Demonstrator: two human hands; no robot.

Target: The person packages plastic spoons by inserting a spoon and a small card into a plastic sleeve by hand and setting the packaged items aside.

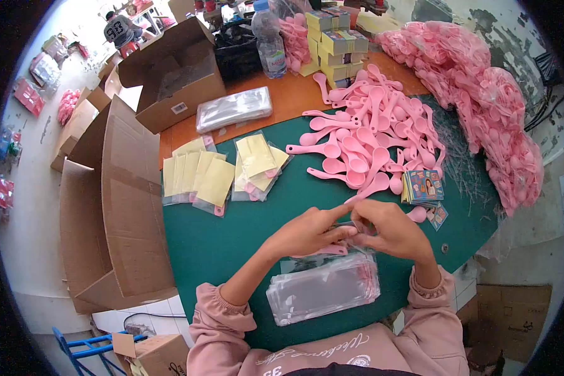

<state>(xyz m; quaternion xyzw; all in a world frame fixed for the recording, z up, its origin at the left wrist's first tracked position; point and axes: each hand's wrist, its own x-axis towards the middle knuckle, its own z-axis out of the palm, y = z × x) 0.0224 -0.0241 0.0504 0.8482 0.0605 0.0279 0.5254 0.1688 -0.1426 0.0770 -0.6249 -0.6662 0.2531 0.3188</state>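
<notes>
My left hand (313, 230) and my right hand (390, 229) meet over the near middle of the green mat. Both are closed, pinching a clear plastic bag (351, 227) between them; the fingers partly hide it. Under my left hand lies a pink spoon (332, 250), mostly covered. Just below is a stack of clear plastic bags (323, 291). Beyond my fingertips spreads a heap of loose pink measuring spoons (376, 125). To the right of that heap's near end sits a small pile of printed cards (425, 186).
Filled bags with yellow cards (214, 182) lie at left. Behind them are a pack of clear bags (234, 109), an open cardboard box (175, 75), a water bottle (269, 44) and card stacks (341, 47). Large bags of pink spoons (482, 94) line the right edge. A person (120, 29) sits far back.
</notes>
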